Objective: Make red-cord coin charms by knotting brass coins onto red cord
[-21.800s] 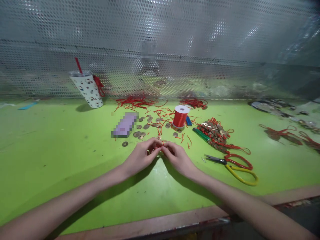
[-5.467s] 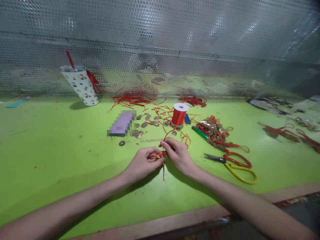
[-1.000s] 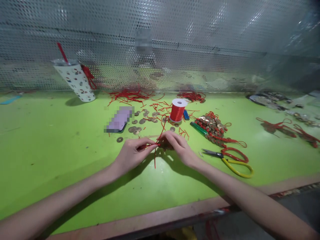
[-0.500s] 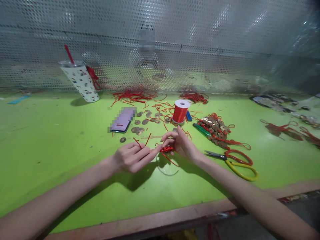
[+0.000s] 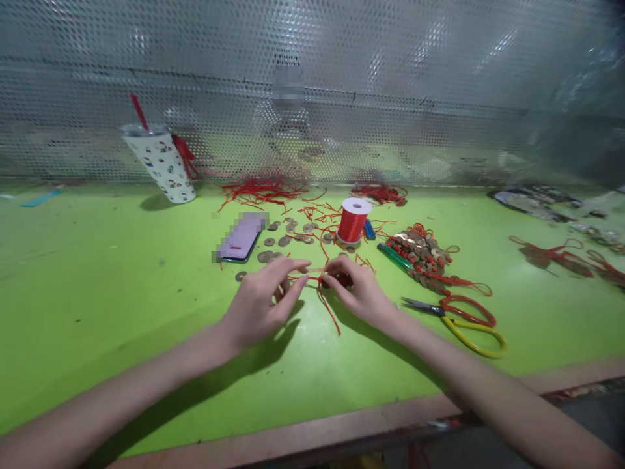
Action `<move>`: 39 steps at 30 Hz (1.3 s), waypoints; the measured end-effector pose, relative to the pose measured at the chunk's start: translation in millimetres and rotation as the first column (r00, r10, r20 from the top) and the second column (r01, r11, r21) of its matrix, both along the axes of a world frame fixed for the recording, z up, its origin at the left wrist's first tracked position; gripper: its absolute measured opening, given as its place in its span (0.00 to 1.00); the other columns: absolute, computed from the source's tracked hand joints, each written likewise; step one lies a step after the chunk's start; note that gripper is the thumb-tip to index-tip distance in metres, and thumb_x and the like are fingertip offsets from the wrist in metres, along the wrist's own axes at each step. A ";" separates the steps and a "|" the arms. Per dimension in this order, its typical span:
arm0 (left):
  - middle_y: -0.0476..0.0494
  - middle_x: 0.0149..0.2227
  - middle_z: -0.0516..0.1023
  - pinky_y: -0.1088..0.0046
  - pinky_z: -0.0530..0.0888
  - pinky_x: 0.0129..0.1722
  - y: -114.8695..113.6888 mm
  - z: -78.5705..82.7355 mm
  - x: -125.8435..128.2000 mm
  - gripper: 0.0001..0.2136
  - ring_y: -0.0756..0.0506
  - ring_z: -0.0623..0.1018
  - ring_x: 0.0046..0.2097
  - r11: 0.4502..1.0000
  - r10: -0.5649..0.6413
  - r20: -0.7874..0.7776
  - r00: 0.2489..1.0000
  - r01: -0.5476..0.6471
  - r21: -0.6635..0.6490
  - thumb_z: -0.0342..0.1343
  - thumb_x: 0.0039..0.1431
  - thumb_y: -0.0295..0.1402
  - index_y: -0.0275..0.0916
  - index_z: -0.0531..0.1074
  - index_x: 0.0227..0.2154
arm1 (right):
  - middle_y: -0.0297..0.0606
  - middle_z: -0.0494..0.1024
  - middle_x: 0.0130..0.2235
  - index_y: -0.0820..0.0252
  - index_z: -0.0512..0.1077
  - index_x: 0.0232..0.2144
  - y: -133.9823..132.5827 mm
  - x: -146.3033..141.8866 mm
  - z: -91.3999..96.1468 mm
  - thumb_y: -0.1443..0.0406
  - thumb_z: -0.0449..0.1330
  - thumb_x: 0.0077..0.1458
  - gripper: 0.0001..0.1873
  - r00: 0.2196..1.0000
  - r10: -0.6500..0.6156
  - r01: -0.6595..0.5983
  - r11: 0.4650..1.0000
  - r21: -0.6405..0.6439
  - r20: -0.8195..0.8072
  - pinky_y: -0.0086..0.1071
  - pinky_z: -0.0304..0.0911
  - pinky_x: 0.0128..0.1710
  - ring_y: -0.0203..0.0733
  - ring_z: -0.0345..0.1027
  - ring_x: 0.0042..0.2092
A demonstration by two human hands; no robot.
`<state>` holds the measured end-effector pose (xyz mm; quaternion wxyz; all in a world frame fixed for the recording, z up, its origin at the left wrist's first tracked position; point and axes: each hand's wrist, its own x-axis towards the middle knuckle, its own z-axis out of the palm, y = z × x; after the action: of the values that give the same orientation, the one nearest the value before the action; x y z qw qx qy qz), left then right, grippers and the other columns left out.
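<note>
My left hand [image 5: 261, 299] and my right hand [image 5: 355, 290] meet over the green table [image 5: 97, 286], working a red cord [image 5: 328, 309]. The right hand pinches a small red knotted piece with the cord's tail trailing toward me. Fingers of the left hand pinch a strand of the same cord, pulled taut between the hands. A red cord spool [image 5: 352, 220] stands just beyond, with loose brass coins [image 5: 288, 233] around it.
Scissors with red and yellow handles [image 5: 461, 318] lie right of my right hand. A pile of coin-and-cord pieces [image 5: 420, 255], a green lighter [image 5: 394, 256], a phone [image 5: 239, 237] and a patterned cup with a red straw [image 5: 161, 166] sit behind. A perforated metal screen [image 5: 439, 85] backs the table.
The hands came back together from half a second ago. The left hand now pinches the strand and the cord is stretched between them; its tail hangs toward me.
</note>
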<state>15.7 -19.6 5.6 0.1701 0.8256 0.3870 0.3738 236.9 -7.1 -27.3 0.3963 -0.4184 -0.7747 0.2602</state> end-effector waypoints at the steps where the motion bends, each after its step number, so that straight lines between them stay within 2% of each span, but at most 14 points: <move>1: 0.40 0.41 0.80 0.73 0.75 0.29 -3.9 4.5 4.1 0.13 0.49 0.77 0.30 0.988 -0.013 0.083 0.996 0.025 -0.155 0.50 0.70 0.36 0.36 0.74 0.50 | 0.40 0.80 0.37 0.57 0.68 0.39 -1.7 -1.0 1.3 0.64 0.57 0.66 0.02 0.999 0.030 -0.030 1.000 0.002 -0.018 0.37 0.69 0.38 0.42 0.75 0.37; 3: 0.41 0.38 0.80 0.72 0.76 0.28 -7.3 7.7 10.7 0.15 0.47 0.78 0.31 0.900 -0.004 0.157 0.988 0.072 -0.430 0.51 0.69 0.39 0.36 0.73 0.50 | 0.40 0.81 0.37 0.56 0.69 0.40 -5.1 -2.8 3.7 0.65 0.57 0.67 0.02 0.996 0.076 -0.075 0.997 0.022 -0.041 0.36 0.69 0.38 0.42 0.75 0.38; 6: 0.46 0.29 0.77 0.72 0.73 0.27 -1.3 -0.7 13.8 0.14 0.47 0.76 0.28 0.746 0.044 0.211 0.976 0.108 -0.657 0.51 0.67 0.42 0.37 0.73 0.44 | 0.41 0.81 0.38 0.57 0.69 0.41 -7.9 -4.4 4.8 0.65 0.57 0.67 0.02 0.995 0.093 -0.089 0.992 0.089 -0.036 0.37 0.68 0.38 0.42 0.75 0.38; 9: 0.51 0.21 0.68 0.74 0.67 0.23 8.8 -11.5 12.0 0.14 0.50 0.69 0.22 0.577 0.076 0.274 0.959 0.182 -0.796 0.52 0.65 0.43 0.37 0.71 0.32 | 0.39 0.80 0.38 0.57 0.70 0.41 -7.6 -5.5 4.2 0.64 0.58 0.67 0.03 0.992 0.088 -0.086 0.996 0.031 -0.085 0.35 0.68 0.37 0.41 0.74 0.38; 11: 0.52 0.21 0.66 0.76 0.61 0.21 13.0 -14.0 11.1 0.13 0.53 0.65 0.21 0.515 0.120 0.337 0.934 0.232 -0.825 0.58 0.61 0.42 0.37 0.71 0.28 | 0.37 0.79 0.37 0.57 0.70 0.40 -6.6 -6.6 3.9 0.63 0.59 0.66 0.04 0.985 0.066 -0.080 0.993 -0.081 -0.162 0.33 0.68 0.36 0.39 0.74 0.37; 12: 0.53 0.21 0.65 0.77 0.59 0.21 14.0 -13.8 11.1 0.13 0.53 0.64 0.21 0.506 0.144 0.364 0.920 0.248 -0.826 0.60 0.58 0.42 0.36 0.72 0.28 | 0.37 0.79 0.36 0.57 0.70 0.40 -6.1 -7.1 3.8 0.63 0.59 0.66 0.04 0.979 0.052 -0.080 0.988 -0.133 -0.199 0.33 0.68 0.36 0.39 0.74 0.37; 15: 0.54 0.20 0.63 0.76 0.55 0.22 14.7 -11.0 11.2 0.13 0.53 0.61 0.22 0.534 0.176 0.401 0.899 0.255 -0.806 0.65 0.52 0.42 0.36 0.74 0.27 | 0.37 0.79 0.38 0.58 0.70 0.41 -4.7 -7.5 2.8 0.61 0.60 0.66 0.06 0.965 0.057 -0.117 0.968 -0.223 -0.256 0.33 0.69 0.38 0.39 0.74 0.38; 18: 0.53 0.21 0.65 0.76 0.54 0.22 14.9 -10.2 9.9 0.12 0.53 0.61 0.23 0.591 0.180 0.398 0.900 0.224 -0.775 0.65 0.51 0.42 0.37 0.76 0.28 | 0.39 0.80 0.42 0.58 0.72 0.43 -4.2 -6.1 0.2 0.63 0.64 0.63 0.08 0.970 0.104 -0.153 0.964 -0.216 -0.220 0.35 0.71 0.42 0.40 0.75 0.42; 22: 0.52 0.21 0.66 0.75 0.55 0.22 16.3 -12.4 7.1 0.12 0.52 0.63 0.24 0.651 0.172 0.373 0.912 0.179 -0.738 0.64 0.52 0.43 0.37 0.77 0.30 | 0.40 0.81 0.43 0.58 0.74 0.45 -3.5 -3.7 -3.9 0.66 0.66 0.60 0.11 0.988 0.124 -0.132 0.988 -0.082 -0.097 0.35 0.70 0.42 0.41 0.75 0.42; 25: 0.52 0.21 0.65 0.75 0.55 0.23 17.3 -13.3 6.7 0.12 0.52 0.62 0.23 0.650 0.162 0.381 0.910 0.192 -0.735 0.64 0.53 0.43 0.38 0.78 0.30 | 0.41 0.81 0.41 0.59 0.75 0.46 -2.5 -2.4 -4.8 0.66 0.67 0.60 0.11 0.991 0.133 -0.132 0.988 0.075 -0.010 0.36 0.70 0.42 0.42 0.75 0.41; 28: 0.52 0.20 0.65 0.75 0.55 0.23 17.8 -13.2 7.1 0.12 0.52 0.61 0.23 0.651 0.161 0.384 0.909 0.195 -0.734 0.64 0.52 0.44 0.38 0.78 0.29 | 0.42 0.80 0.39 0.60 0.75 0.47 -2.4 -1.8 -4.2 0.66 0.66 0.62 0.11 0.990 0.136 -0.140 0.975 0.171 0.036 0.36 0.69 0.41 0.43 0.74 0.40; 34: 0.48 0.22 0.72 0.73 0.55 0.22 13.5 -10.8 8.6 0.11 0.51 0.63 0.24 0.738 0.214 0.308 0.927 0.054 -0.673 0.64 0.51 0.42 0.38 0.80 0.29 | 0.42 0.80 0.40 0.59 0.74 0.46 -5.0 -2.6 -0.7 0.67 0.63 0.64 0.08 0.996 0.065 -0.077 0.969 0.233 0.058 0.36 0.70 0.41 0.43 0.74 0.40; 36: 0.48 0.23 0.73 0.73 0.54 0.23 11.6 -9.6 9.4 0.11 0.51 0.63 0.24 0.747 0.238 0.307 0.922 0.028 -0.665 0.64 0.51 0.41 0.38 0.80 0.28 | 0.42 0.80 0.40 0.59 0.74 0.45 -6.0 -3.3 0.8 0.67 0.63 0.64 0.07 0.997 0.045 -0.059 0.969 0.240 0.066 0.36 0.70 0.40 0.43 0.75 0.40; 39: 0.51 0.19 0.68 0.72 0.53 0.23 10.5 -8.3 10.5 0.11 0.51 0.60 0.23 0.742 0.268 0.318 0.909 0.015 -0.670 0.64 0.50 0.41 0.38 0.80 0.27 | 0.43 0.80 0.40 0.61 0.74 0.45 -6.6 -4.7 1.1 0.67 0.63 0.64 0.07 0.997 0.027 -0.045 0.970 0.241 0.076 0.36 0.70 0.41 0.44 0.75 0.40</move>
<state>26.3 -9.1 -2.7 0.4979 0.5903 0.5076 0.3822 232.1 -13.7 -26.3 0.4115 -0.3619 -0.8219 0.1558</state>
